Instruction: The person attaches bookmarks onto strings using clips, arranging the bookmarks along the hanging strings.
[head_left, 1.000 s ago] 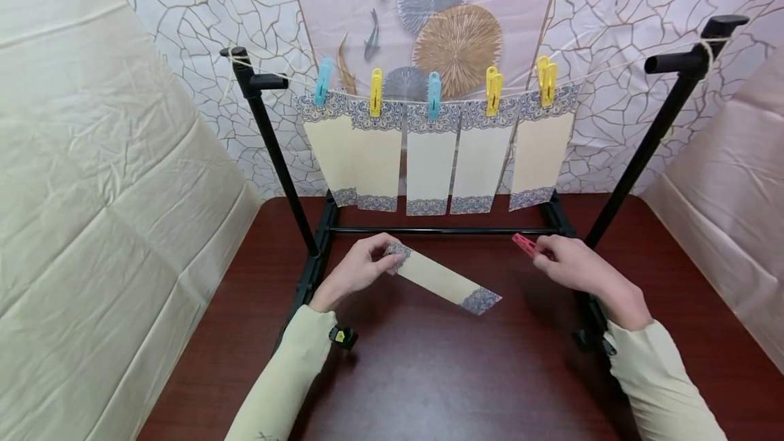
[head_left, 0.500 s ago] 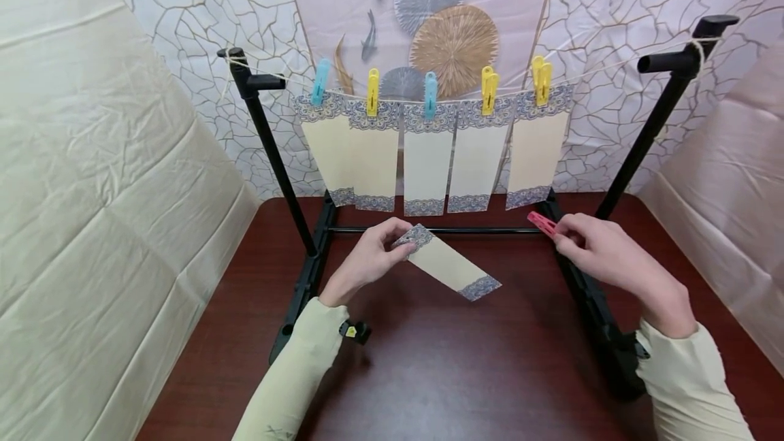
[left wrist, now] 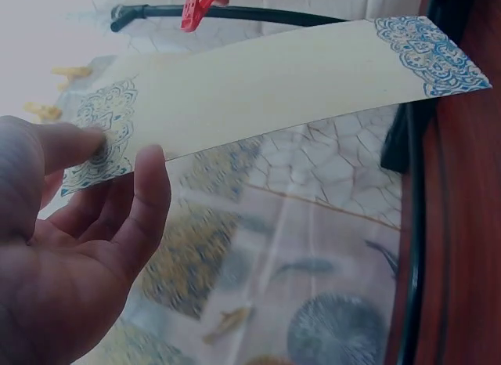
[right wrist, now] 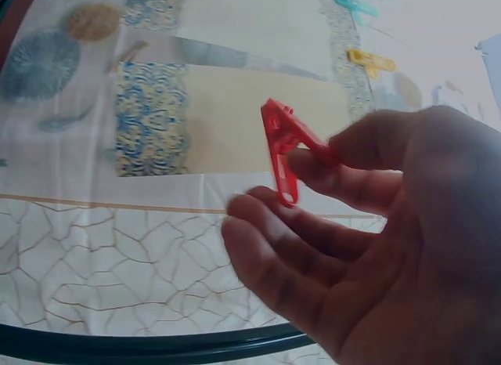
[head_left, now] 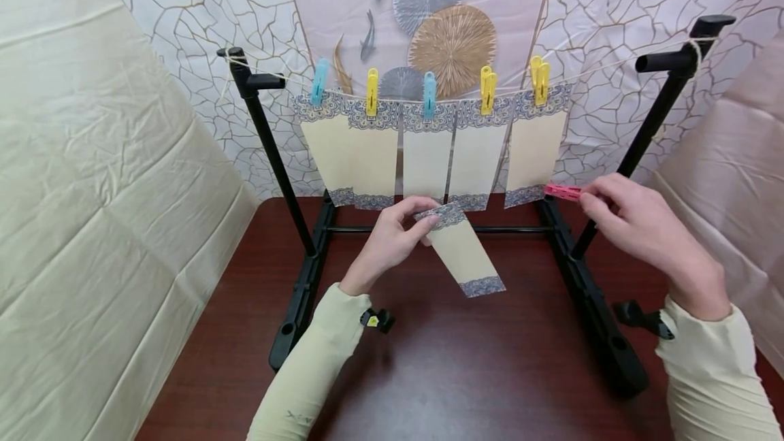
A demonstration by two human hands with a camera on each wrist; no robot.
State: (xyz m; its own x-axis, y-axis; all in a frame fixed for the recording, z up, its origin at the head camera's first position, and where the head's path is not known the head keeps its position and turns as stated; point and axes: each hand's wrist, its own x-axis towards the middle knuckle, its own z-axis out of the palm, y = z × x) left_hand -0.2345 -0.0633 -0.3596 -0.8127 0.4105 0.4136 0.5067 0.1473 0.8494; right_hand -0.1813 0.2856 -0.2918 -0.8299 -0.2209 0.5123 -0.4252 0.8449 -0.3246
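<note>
My left hand pinches a cream paper card with blue lace-patterned ends by its upper patterned end. The card slants down to the right, its lower end free above the table. Between thumb and finger, my right hand holds a red clothespin, near the lower corner of the rightmost hanging card. In the right wrist view the clothespin points away from the palm, nothing clipped in it. Several such cards hang from a string, each under a blue or yellow clothespin.
A black stand with a left post and right post carries the string. Its feet rest on the dark red table. A patterned cloth backdrop hangs behind, pale fabric at the sides.
My left hand has risen and moved right with the card, which now hangs more steeply. My right hand has lifted the red clothespin up and to the right.
</note>
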